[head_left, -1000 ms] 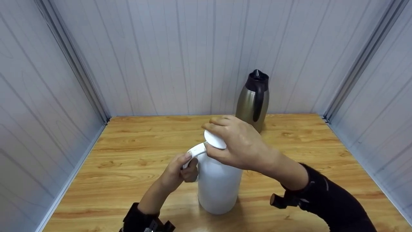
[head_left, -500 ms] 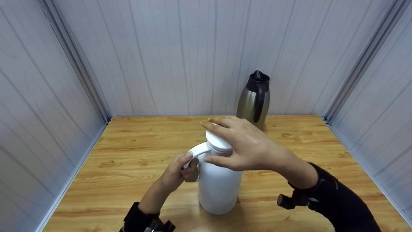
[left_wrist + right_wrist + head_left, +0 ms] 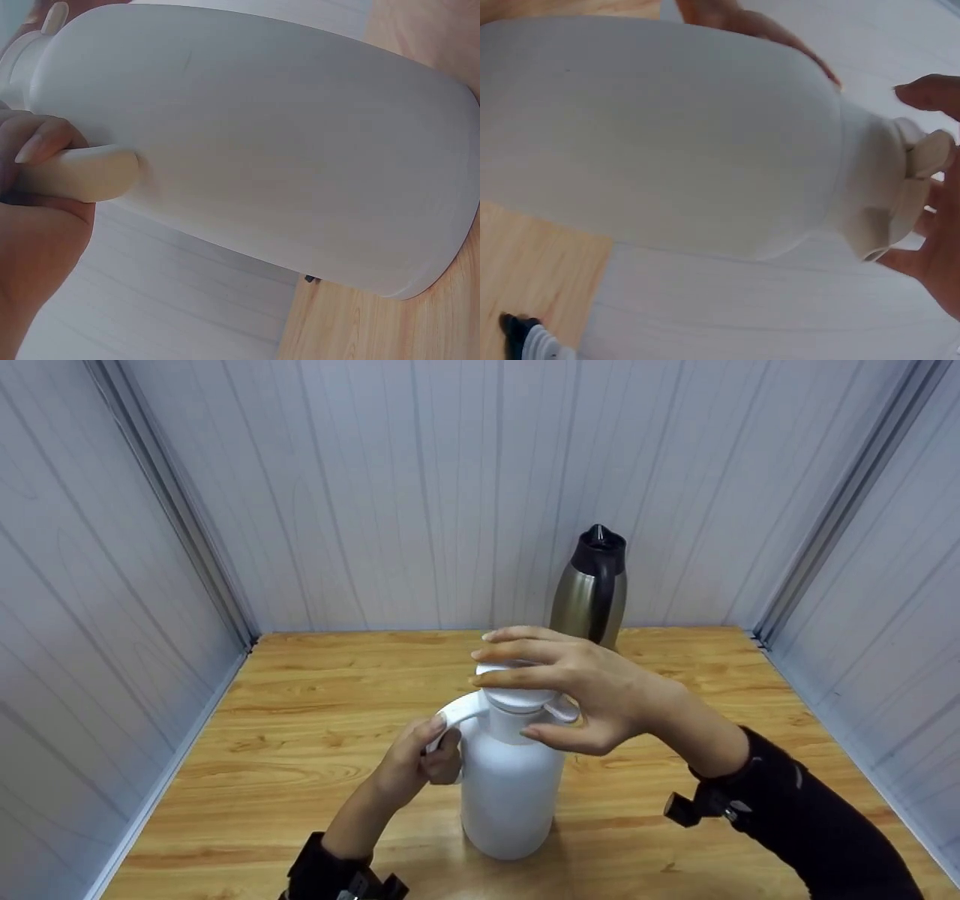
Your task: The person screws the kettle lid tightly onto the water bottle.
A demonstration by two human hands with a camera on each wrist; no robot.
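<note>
A white thermos jug (image 3: 510, 787) stands upright on the wooden table (image 3: 300, 712), near its front. My left hand (image 3: 429, 751) grips the jug's curved white handle (image 3: 459, 709); in the left wrist view the fingers (image 3: 37, 146) curl over the handle (image 3: 90, 174) beside the jug's body (image 3: 300, 150). My right hand (image 3: 536, 690) hovers over the white lid (image 3: 517, 701) with fingers straight and spread, thumb below the spout side. In the right wrist view the fingertips (image 3: 930, 91) stand around the lid (image 3: 919, 157) with gaps showing.
A steel jug (image 3: 592, 592) with a black top and handle stands at the back of the table against the grey panel wall (image 3: 420, 495). Panel walls close in the left and right sides. Black wrist mounts sit on both forearms.
My right hand has let go of the lid, straightened its fingers and swung round so the fingers point left across the lid. The left hand and jug have stayed put.
</note>
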